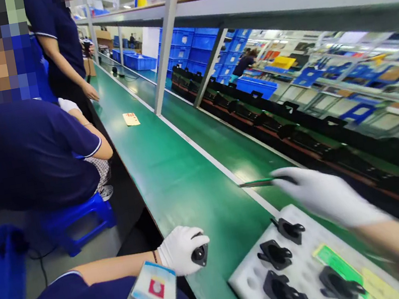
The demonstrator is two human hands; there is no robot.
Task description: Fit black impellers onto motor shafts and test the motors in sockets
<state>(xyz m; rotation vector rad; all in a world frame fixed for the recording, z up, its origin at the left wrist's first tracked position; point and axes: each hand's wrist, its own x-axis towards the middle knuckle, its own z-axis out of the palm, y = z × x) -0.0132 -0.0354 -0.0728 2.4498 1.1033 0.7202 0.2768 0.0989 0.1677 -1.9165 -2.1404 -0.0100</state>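
Observation:
My left hand (183,250), in a white glove, is closed around a small black part (201,255) with a square flange and a round middle, just over the bench's near edge. To the right, my right hand (317,191), also gloved and a little blurred, grips a slim green and dark pointed tool (256,183); its exact kind is unclear. The tool's tip points left, above the pale strip along the bench. Below that hand sits a white foam tray (244,277) with several black parts (274,254) set in it, plus a green label (339,264).
A long green bench (165,175) runs away from me, with a small paper card (131,119) on it. Metal posts (166,42) carry a shelf above. A black rack of parts (275,121) lines the right. One co-worker sits on a blue stool (77,223); another stands behind.

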